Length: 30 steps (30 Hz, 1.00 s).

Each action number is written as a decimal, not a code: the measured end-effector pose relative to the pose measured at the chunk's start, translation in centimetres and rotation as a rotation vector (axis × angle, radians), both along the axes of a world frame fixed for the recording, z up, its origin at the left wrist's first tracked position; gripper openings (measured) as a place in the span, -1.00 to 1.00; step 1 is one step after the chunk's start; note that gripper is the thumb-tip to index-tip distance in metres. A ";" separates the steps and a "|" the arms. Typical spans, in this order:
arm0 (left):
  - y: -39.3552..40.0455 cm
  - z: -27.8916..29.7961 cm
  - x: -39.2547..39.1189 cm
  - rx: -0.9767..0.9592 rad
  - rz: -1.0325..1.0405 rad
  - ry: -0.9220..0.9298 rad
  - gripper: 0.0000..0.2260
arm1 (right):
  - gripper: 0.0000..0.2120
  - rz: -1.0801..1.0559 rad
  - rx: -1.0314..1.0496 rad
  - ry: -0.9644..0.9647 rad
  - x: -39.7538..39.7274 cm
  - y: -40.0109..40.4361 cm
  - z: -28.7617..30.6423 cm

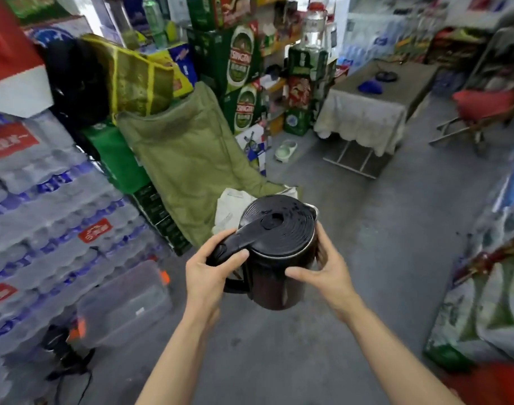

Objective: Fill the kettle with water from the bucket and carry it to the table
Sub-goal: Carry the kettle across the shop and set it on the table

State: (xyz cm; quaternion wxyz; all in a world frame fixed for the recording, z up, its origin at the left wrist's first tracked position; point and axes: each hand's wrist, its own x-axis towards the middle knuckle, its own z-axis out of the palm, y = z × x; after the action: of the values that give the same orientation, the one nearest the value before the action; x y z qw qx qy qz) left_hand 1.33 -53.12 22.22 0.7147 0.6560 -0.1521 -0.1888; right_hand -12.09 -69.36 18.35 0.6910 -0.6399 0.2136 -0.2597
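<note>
While the left hand grips its handle, the right hand clasps the lidded kettle.

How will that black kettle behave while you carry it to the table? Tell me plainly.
The kettle probably feels heavy: the left hand and right hand both hold it. Droplets on its lid suggest a slippery grip. Its smooth, tall body could tip if set down carelessly on the cloth-covered table.

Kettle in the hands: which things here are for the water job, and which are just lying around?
For the job:
kettle, lid shut
left hand and right hand, holding it
table

Just lying around:
green blanket
beer boxes
water-bottle packs
clear bin
pet bowl
</note>
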 end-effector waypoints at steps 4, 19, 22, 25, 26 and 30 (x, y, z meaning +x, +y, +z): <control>-8.2 -0.3 -0.7 -0.035 -0.099 0.009 -0.64 | 0.04 -0.076 -0.017 0.029 -2.5 -7.0 -0.1; -38.9 1.1 2.9 -0.027 -0.413 0.009 -0.65 | 0.04 -0.329 -0.028 0.064 -3.5 -33.0 0.4; -45.6 1.6 4.1 -0.021 -0.463 0.006 -0.64 | 0.01 -0.380 -0.036 0.051 -2.7 -38.7 0.7; -52.4 2.1 4.7 -0.024 -0.498 0.016 -0.64 | -0.02 -0.414 -0.022 0.030 -2.2 -44.5 1.1; -54.6 2.1 4.9 -0.022 -0.510 0.014 -0.63 | -0.03 -0.426 -0.015 0.028 -2.1 -46.4 1.1; -63.9 1.4 5.0 -0.012 -0.554 0.012 -0.62 | -0.02 -0.458 0.005 0.022 -2.4 -54.8 0.6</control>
State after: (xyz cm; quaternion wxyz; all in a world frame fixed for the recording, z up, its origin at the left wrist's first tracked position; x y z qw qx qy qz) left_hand 6.36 -117.01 23.64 0.6405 0.5841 -0.3228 -0.3801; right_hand -14.52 -124.19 18.90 0.6131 -0.5758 0.3615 -0.4024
